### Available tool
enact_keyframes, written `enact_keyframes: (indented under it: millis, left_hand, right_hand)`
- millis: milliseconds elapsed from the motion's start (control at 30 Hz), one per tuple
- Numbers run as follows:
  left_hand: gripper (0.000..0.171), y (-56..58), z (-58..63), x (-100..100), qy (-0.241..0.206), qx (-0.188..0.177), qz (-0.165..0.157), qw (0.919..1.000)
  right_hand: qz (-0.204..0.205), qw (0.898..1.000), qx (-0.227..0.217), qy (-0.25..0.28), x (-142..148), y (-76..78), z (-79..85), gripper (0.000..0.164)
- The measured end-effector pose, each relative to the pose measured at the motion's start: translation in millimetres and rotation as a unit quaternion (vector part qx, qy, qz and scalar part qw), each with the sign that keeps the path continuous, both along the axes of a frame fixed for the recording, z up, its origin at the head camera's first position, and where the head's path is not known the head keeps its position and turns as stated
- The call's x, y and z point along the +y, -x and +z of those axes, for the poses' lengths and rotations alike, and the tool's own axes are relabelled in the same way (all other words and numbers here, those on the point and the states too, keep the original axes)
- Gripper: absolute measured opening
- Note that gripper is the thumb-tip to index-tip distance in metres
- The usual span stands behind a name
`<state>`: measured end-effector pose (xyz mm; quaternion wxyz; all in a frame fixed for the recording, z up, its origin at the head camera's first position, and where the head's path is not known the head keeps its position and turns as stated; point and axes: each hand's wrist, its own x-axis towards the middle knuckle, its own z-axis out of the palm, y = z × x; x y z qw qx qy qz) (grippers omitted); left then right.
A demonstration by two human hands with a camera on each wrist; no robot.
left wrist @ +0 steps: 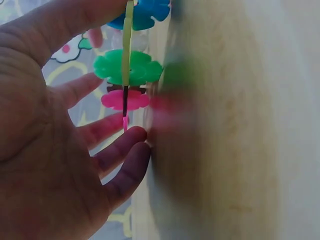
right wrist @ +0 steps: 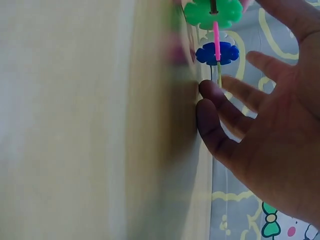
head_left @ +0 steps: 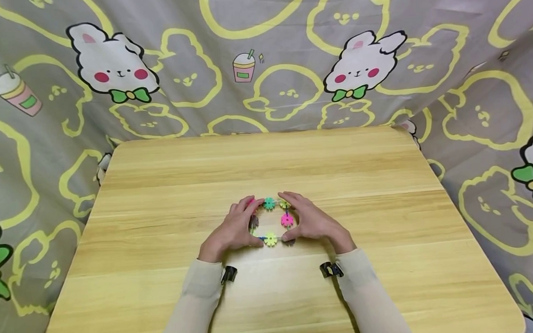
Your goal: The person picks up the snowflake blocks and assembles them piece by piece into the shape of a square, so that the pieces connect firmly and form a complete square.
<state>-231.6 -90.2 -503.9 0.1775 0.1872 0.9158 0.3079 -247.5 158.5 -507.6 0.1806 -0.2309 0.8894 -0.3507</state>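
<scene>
A square-shaped ring of interlocking plastic snowflake discs lies on the wooden table, between both hands. In the head view its near side shows a yellow-green disc (head_left: pixel 271 240), its far side a teal disc (head_left: pixel 269 203), its right side a pink disc (head_left: pixel 287 220). Other discs stand on edge as links. My left hand (head_left: pixel 237 226) holds the left side, thumb at the near corner and fingertips at the far one. Mirroring it, my right hand (head_left: pixel 312 221) holds the right side. Fingers partly hide the corners. Green discs (left wrist: pixel 129 67) (right wrist: pixel 214 14) appear upright in both wrist views.
The light wooden table (head_left: pixel 266 161) has rounded corners. A grey curtain (head_left: pixel 284 48) with yellow outlines and white rabbits hangs behind it and along both sides. Dark clips (head_left: pixel 229 274) sit at the sleeve cuffs.
</scene>
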Motion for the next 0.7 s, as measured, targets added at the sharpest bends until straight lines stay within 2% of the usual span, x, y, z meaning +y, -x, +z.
enact_keyframes:
  millis: [233, 400, 700]
  left_hand:
    - [0.103, 17.0, -7.9, 4.4, 0.004, 0.010, 0.012, 0.9999]
    - [0.101, 32.4, -13.8, 7.7, -0.006, 0.010, 0.016, 0.9998]
    - [0.100, 31.7, -34.0, 4.1, -0.009, -0.009, 0.035, 0.9993]
  right_hand:
    - [0.007, 1.000, 0.016, -0.002, 2.0, 17.7, -8.3, 0.112]
    - [0.002, 1.000, -0.004, 0.001, 1.8, 37.3, -15.1, 0.110]
    - [-0.007, 0.999, -0.051, 0.015, -1.7, 41.2, -38.5, 0.111]
